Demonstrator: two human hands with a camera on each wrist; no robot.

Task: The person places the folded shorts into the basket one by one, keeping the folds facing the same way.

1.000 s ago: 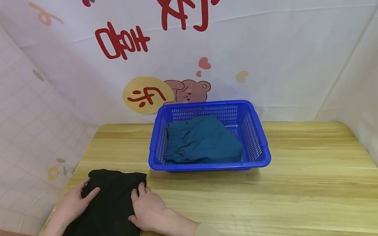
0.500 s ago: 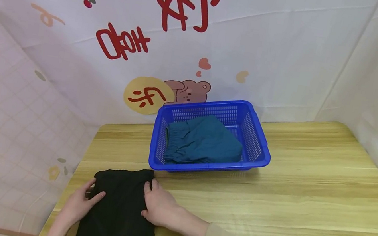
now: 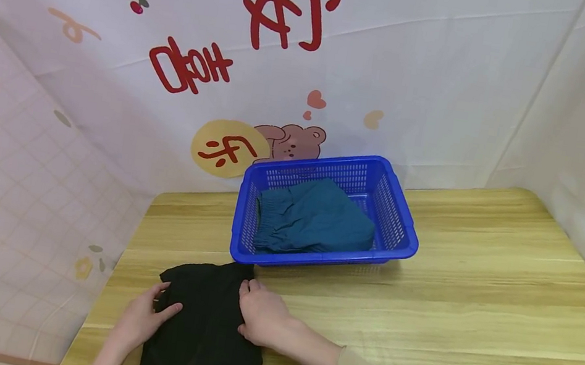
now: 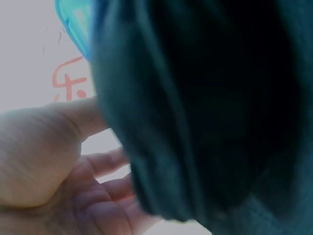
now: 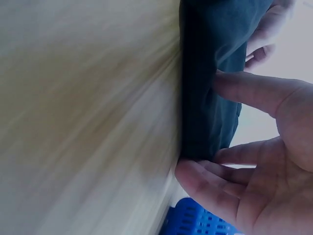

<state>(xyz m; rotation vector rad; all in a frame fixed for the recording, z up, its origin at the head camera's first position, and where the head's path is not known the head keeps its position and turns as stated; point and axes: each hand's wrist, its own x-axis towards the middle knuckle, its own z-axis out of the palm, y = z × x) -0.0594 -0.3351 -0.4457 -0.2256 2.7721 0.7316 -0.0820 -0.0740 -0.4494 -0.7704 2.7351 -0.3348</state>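
Left hand [image 3: 141, 320] grips the left edge of the folded black garment [image 3: 205, 326], right hand [image 3: 261, 321] clamps its right edge, fingers curled underneath. The bundle has slid rightward along the wooden table [image 3: 477, 308] since a second ago, now just beside the blue basket [image 3: 399, 219].

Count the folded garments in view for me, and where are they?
2. A teal folded cloth garment lies inside the blue plastic mesh basket; a black folded cloth garment lies on the wooden table between both hands. More could hide beneath the teal one.
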